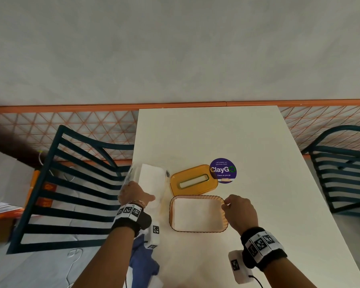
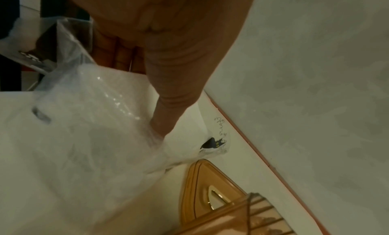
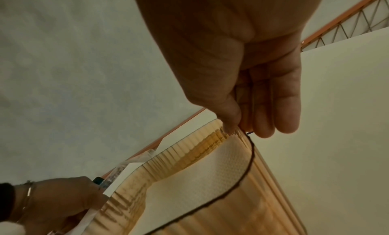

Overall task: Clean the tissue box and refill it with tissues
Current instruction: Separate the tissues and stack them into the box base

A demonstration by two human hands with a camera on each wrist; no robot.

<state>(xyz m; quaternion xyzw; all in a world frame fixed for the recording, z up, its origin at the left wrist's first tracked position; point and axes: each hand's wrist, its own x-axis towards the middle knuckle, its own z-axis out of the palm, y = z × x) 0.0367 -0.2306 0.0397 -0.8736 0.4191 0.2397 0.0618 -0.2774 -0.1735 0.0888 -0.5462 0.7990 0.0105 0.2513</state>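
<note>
A: What are the hands doing?

B: The right hand (image 1: 238, 213) pinches the tissue box (image 1: 197, 213) rim, thumb inside, fingers (image 3: 280, 105) straight outside. The left hand (image 1: 133, 194) grips the plastic tissue pack (image 1: 152, 179).

A: Where's the box?

B: On the table (image 1: 237, 138) between the hands, open side up, long axis running hand to hand; its amber lid (image 1: 193, 179) lies just beyond.

A: Anything only one view shows?

B: The left wrist view shows a black cat print (image 2: 211, 143) on the wrapper.

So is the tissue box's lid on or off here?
Off. The amber lid lies flat on the table behind the open tissue box.
</note>
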